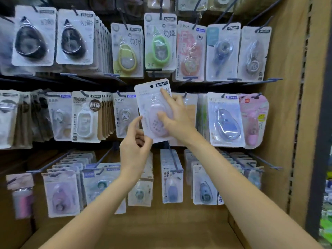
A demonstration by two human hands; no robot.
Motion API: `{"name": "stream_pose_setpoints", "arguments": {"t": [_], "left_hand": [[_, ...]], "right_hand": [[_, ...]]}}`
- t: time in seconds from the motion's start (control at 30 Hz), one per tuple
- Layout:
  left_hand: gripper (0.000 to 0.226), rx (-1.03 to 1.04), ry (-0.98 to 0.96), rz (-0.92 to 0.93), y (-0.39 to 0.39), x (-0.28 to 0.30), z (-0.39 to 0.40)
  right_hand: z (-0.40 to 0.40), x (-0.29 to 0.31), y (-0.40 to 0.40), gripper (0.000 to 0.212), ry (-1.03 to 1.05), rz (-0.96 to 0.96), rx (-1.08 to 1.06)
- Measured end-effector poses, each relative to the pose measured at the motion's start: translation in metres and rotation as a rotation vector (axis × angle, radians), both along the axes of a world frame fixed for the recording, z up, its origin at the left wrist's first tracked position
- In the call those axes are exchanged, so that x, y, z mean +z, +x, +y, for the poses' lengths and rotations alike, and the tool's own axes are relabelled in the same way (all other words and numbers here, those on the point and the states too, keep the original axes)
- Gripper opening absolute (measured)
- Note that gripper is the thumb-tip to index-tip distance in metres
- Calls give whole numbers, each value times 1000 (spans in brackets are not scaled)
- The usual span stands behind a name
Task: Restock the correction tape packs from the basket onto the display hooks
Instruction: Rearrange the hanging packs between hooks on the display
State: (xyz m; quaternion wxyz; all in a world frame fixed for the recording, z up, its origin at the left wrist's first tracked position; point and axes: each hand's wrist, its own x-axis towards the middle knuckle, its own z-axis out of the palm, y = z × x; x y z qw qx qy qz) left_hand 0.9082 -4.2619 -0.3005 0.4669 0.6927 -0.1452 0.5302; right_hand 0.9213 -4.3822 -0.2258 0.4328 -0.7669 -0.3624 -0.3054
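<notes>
A correction tape pack (152, 106), white card with a pale pink dispenser and a punched hole at its top, is held up in front of the middle row of display hooks. My right hand (175, 117) grips its right side, index finger stretched up toward the hole and thumb across the blister. My left hand (133, 146) pinches the pack's lower left corner. The basket is out of view.
Three rows of hooks carry hanging correction tape packs: black ones (33, 35) upper left, a green one (159, 44) above my hands, a blue one (225, 119) to the right. A bare hook (171, 159) juts out below the pack. A brown pegboard side wall (287, 123) closes the right.
</notes>
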Motion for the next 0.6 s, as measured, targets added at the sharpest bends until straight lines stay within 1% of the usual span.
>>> {"name": "stream_pose_setpoints", "arguments": {"t": [0.1, 0.23, 0.47, 0.6], "left_hand": [[48, 13, 56, -33, -2, 2, 6], [46, 30, 169, -82, -2, -4, 8], [39, 18, 187, -130, -6, -5, 8], [37, 17, 239, -205, -15, 4, 6]], "right_hand": [[3, -2, 3, 61, 38, 13, 4], [-1, -4, 2, 60, 144, 116, 95], [-4, 0, 0, 58, 255, 216, 135], [-5, 5, -1, 53, 369, 380, 227]]}}
